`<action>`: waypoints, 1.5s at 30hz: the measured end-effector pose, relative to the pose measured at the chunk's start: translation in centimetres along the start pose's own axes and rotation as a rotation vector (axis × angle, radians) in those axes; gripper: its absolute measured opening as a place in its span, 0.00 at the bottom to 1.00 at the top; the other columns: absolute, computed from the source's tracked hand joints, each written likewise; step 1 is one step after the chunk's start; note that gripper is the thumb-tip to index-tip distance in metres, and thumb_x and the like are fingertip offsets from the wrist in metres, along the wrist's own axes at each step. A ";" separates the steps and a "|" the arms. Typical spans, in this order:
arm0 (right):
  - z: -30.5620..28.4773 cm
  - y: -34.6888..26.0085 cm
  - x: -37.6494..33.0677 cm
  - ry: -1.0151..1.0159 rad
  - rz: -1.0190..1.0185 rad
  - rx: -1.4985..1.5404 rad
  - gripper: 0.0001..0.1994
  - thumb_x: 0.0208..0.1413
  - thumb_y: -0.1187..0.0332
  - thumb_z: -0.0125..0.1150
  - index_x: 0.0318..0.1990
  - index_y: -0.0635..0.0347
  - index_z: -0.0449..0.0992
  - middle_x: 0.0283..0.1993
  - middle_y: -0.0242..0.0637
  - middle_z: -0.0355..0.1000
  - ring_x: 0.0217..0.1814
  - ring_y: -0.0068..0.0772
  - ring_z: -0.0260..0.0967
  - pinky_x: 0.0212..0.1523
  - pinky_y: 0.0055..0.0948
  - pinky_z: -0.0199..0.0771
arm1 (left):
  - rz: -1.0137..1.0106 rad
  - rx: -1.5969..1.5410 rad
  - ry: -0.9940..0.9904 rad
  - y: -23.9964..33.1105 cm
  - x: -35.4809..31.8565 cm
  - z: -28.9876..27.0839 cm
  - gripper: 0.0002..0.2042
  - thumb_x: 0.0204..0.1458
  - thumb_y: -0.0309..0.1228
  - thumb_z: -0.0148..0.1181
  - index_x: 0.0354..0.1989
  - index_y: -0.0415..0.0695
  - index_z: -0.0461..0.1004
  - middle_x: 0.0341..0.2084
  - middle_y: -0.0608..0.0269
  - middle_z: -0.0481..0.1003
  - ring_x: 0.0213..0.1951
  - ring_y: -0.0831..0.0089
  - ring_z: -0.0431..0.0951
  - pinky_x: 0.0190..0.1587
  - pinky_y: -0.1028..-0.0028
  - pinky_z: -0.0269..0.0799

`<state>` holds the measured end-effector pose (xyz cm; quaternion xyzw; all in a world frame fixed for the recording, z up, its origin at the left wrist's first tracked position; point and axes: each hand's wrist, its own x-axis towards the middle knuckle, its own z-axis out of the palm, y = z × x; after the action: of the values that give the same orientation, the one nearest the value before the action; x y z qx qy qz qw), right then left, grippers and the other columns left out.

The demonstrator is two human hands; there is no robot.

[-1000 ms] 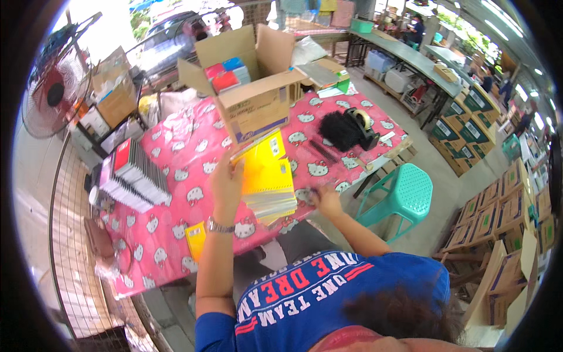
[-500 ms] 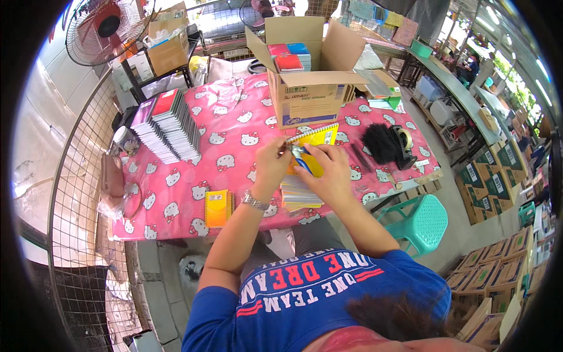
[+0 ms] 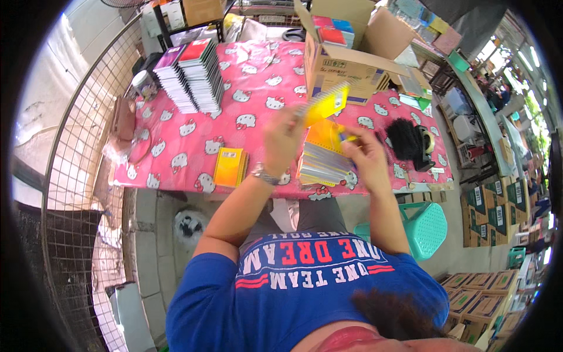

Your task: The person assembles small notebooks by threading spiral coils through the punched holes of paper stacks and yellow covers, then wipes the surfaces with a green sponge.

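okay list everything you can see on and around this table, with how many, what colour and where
yellow notebook: one, yellow, raised above the table
notebook pile: one, yellow-topped, front edge
small notebook: one, orange-yellow, front left
book stacks: two, dark with red and purple covers, back left
cardboard box: one, brown, open, back centre
tape dispenser: one, black, right end
tablecloth: one, pink, cat-patterned
stool: one, teal, right of the person
left hand: holds the yellow notebook
right hand: at the notebook's lower edge

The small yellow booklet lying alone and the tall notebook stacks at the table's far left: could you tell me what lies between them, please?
Only bare pink tablecloth between yellow booklet and notebook stacks, in the head view.
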<state>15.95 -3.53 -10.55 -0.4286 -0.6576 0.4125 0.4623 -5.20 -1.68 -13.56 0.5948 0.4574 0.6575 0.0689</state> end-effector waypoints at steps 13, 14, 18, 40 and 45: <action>-7.9 24.6 -1.0 -0.199 0.207 -0.816 0.19 0.40 0.59 0.70 0.40 0.58 0.80 0.40 0.47 0.76 0.44 0.49 0.75 0.46 0.46 0.75 | -0.421 0.839 -0.569 -8.1 -0.7 -15.4 0.07 0.51 0.25 0.55 0.35 0.46 0.80 0.38 0.58 0.80 0.39 0.58 0.78 0.43 0.59 0.71; -8.8 25.3 0.8 -0.076 0.294 -0.868 0.18 0.42 0.60 0.68 0.41 0.58 0.80 0.40 0.48 0.75 0.45 0.50 0.74 0.47 0.45 0.75 | -0.394 0.951 -0.779 -8.6 0.0 -14.2 0.08 0.51 0.25 0.54 0.33 0.47 0.80 0.38 0.57 0.80 0.43 0.54 0.77 0.46 0.57 0.70; -13.4 29.5 4.3 0.343 0.139 -1.128 0.18 0.50 0.60 0.63 0.46 0.58 0.77 0.47 0.49 0.72 0.46 0.54 0.73 0.48 0.45 0.74 | -0.542 1.036 -1.085 -17.5 -3.1 -10.3 0.11 0.51 0.25 0.52 0.38 0.49 0.80 0.41 0.55 0.78 0.52 0.54 0.74 0.51 0.54 0.68; -9.2 5.0 2.5 0.138 -0.182 -0.397 0.11 0.63 0.70 0.55 0.50 0.62 0.77 0.36 0.30 0.72 0.41 0.21 0.68 0.41 0.23 0.70 | 0.493 0.337 -1.173 3.0 3.3 1.5 0.09 0.52 0.26 0.53 0.41 0.43 0.76 0.37 0.59 0.75 0.42 0.61 0.76 0.45 0.64 0.74; -6.0 1.5 1.6 0.052 -0.419 -0.343 0.13 0.54 0.75 0.62 0.48 0.57 0.80 0.40 0.37 0.72 0.43 0.30 0.70 0.45 0.26 0.70 | 0.470 0.287 -0.763 2.8 5.0 2.9 0.07 0.54 0.30 0.54 0.39 0.42 0.73 0.38 0.56 0.75 0.43 0.59 0.75 0.49 0.60 0.69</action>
<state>21.62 -0.71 -10.18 -0.3658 -0.7801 0.1794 0.4749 -2.88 1.39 -8.41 0.8849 0.3385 0.3199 -0.0016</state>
